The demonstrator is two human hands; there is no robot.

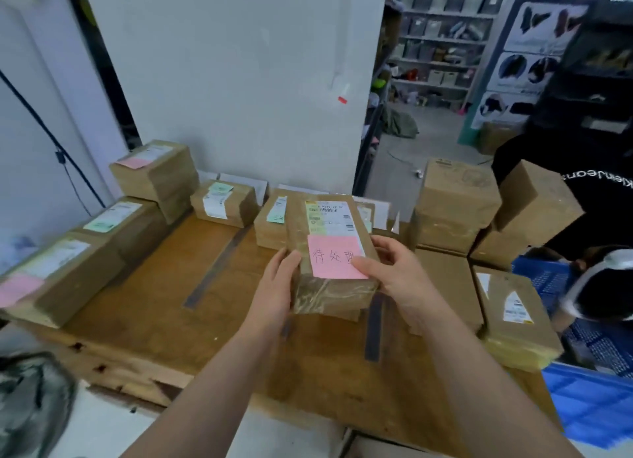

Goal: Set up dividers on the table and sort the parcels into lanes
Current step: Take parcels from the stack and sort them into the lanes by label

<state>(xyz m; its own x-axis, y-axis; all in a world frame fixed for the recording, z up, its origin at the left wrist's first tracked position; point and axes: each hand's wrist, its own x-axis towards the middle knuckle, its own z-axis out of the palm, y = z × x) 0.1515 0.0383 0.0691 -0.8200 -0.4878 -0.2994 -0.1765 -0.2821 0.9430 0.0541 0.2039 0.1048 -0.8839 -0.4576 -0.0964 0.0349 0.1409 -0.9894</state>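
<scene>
Both hands held one brown parcel (337, 296) over the middle of the table (154, 296). The left hand (277, 286) gripped its 9 o'clock side. The thumb lay along the edge and the fingers were hidden under it. The right hand (399, 274) gripped its 3 o'clock side, with the thumb pressed on a pink note (330, 257) stuck on top. The note had red writing on it. A label (329, 217) sat on the parcel past the note, toward 12 o'clock. I could not tell if the parcel touched the table.

Dark strips lay flat on the table. One strip (219, 262) was at 9 o'clock from the parcel. A second strip (373, 327) showed at 5 o'clock, just under the right wrist.

A row of boxes (102, 238) ran along the table's 9 o'clock edge, with pink and green notes on them. A small box (222, 205) sat at 11 o'clock by the wall. A pile of boxes (455, 204) stood at 3 o'clock. A blue crate (589, 403) was at 4 o'clock. A person in a black top (599, 197) was at 2 o'clock.
</scene>
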